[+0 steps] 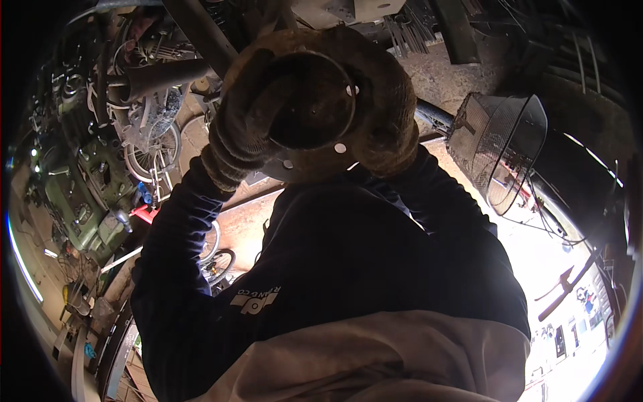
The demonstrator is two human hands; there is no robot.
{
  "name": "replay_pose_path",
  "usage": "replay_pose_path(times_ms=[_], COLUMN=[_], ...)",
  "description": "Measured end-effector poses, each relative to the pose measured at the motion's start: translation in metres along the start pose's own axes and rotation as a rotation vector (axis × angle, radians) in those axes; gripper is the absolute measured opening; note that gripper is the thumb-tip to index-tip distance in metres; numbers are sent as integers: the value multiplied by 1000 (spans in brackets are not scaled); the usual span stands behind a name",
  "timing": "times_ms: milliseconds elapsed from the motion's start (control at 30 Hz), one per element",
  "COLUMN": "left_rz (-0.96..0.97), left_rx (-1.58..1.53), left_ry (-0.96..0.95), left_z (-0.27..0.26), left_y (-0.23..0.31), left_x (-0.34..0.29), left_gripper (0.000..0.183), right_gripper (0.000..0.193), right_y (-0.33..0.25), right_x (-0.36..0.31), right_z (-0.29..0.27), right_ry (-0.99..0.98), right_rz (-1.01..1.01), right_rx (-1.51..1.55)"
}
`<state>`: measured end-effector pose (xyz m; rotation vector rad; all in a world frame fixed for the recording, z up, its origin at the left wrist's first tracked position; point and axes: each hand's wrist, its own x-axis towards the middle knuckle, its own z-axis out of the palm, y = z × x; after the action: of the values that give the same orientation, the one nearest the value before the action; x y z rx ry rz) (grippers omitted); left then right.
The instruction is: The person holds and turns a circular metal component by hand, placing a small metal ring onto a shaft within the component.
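Note:
A round, rust-brown metal flange (318, 157) is held up close in both gloved hands. Several small holes pierce its rim, and a wide round collar with a dark hollow (315, 104) sits at its middle. My left hand (242, 124), in a dirty knit work glove, grips the left side, with fingers reaching over toward the collar. On the opposite side my right hand (392, 114), gloved likewise, is closed around the edge. Deep shadow hides some of the fingertips.
A green machine (84, 208) stands at the left, near a bicycle wheel (155, 151) and a thick metal tube (164, 79). At the right is a wire-mesh bicycle basket (485, 144). Metal rods (408, 37) lie at the far side. Bright light comes in at lower right.

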<state>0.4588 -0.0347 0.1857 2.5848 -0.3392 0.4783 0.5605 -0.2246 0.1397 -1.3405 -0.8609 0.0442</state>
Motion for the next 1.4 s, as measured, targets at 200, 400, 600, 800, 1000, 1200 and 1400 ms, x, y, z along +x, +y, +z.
replay_pose_path(times_ms=[200,400,600,800,1000,1200,1400], left_rz=[-6,-57,-73,-50,62,90,253], left_rx=[-6,-2,23,123,-21,-107,-51], left_ry=[-21,-106,-47,-94,67,60,212], left_z=[-4,1,8,3,11,3,-18], left_y=[7,0,2,9,-5,-5,23], left_x=[4,-17,-22,-30,-17,-11,6], left_gripper=[61,61,57,58,71,93,106], right_gripper=[61,86,105,107,95,80,56], right_y=[2,6,3,-13,6,-30,-38], right_x=[22,23,23,21,9,-15,-45], right_z=[-9,-9,-3,-8,-3,-23,-30], right_ry=[-86,-205,-212,-243,-92,232,-74], right_rz=[-38,94,345,470,229,396,726], right_rx=[86,481,703,779,530,111,-511])
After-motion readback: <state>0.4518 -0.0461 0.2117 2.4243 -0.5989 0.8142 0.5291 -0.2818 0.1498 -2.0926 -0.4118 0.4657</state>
